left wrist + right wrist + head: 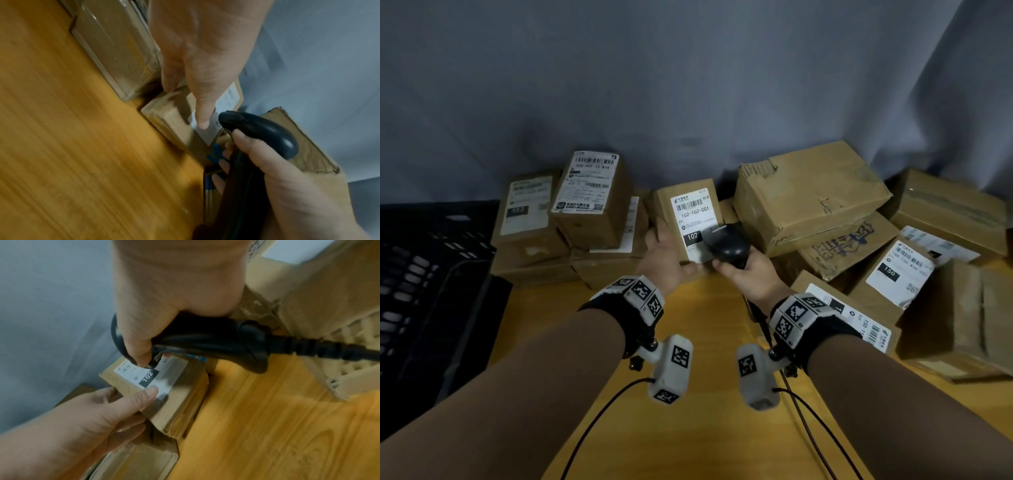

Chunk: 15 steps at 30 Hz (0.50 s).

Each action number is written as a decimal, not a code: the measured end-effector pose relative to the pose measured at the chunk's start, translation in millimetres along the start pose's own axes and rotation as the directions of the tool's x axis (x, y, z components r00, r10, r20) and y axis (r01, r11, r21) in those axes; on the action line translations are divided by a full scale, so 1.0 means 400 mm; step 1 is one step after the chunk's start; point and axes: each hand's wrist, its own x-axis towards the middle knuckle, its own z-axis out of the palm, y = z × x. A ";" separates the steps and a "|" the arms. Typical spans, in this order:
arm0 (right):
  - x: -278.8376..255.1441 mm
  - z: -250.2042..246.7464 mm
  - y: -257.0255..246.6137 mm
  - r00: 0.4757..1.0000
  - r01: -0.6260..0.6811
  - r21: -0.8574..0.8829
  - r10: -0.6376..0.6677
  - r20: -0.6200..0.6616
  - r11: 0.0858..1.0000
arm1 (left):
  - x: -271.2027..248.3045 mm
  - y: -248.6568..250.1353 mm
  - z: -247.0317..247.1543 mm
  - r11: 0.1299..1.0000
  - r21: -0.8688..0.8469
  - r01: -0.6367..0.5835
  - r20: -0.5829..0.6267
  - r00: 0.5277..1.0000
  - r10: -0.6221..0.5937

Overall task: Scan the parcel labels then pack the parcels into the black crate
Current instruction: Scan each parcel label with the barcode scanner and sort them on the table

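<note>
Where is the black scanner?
In the head view, the scanner is mid-table in the right hand, over the "102" parcel that the left hand holds.

Both forearms are bare, with no sleeves in view. Each wrist carries a black strap topped by a white block (pixel 642 294) printed with black-and-white square fiducial markers; the matching block on the right wrist (pixel 799 313) shows the same pattern on several faces. From each strap, at about 6 o'clock, a small black ball joint with a screw links to a white camera pod, the left pod (pixel 671 368) and the right pod (pixel 755 378), each bearing markers. A thin black cable (pixel 599 418) trails from each pod toward 6 o'clock.
</note>
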 end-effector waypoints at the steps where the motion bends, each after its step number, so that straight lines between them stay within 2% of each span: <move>1: 0.002 0.000 0.001 1.000 -0.014 0.019 0.013 0.024 1.000 | 0.000 0.005 0.001 1.000 0.028 -0.008 0.002 1.000 0.008; 4: -0.005 0.007 0.007 0.995 -0.030 0.061 0.024 0.100 0.998 | 0.027 0.004 0.009 0.997 0.081 -0.002 0.072 0.997 -0.004; 6: -0.015 0.026 0.013 0.994 -0.009 0.074 0.001 0.106 0.997 | 0.042 0.011 0.010 0.994 0.104 -0.019 0.119 0.993 0.007; 7: -0.018 0.038 0.014 0.997 0.021 0.060 -0.026 0.075 0.998 | 0.045 0.018 0.010 0.992 0.123 -0.041 0.114 0.993 0.027; 9: -0.013 0.054 0.018 0.996 0.068 -0.028 -0.070 -0.062 0.997 | 0.044 0.035 0.011 0.981 0.154 -0.120 0.024 0.993 0.117; 11: 0.001 0.048 0.017 0.972 0.074 -0.118 -0.098 -0.214 0.990 | 0.039 0.051 0.008 0.924 0.321 -0.210 -0.080 0.966 0.247; 13: 0.019 0.025 0.015 0.966 0.047 -0.121 -0.076 -0.246 0.992 | 0.038 0.054 0.003 0.801 0.546 -0.247 -0.037 0.947 0.318; 15: 0.038 -0.001 0.020 0.983 -0.004 -0.064 -0.008 -0.182 0.998 | 0.044 0.044 -0.003 0.747 0.626 -0.224 0.078 0.971 0.226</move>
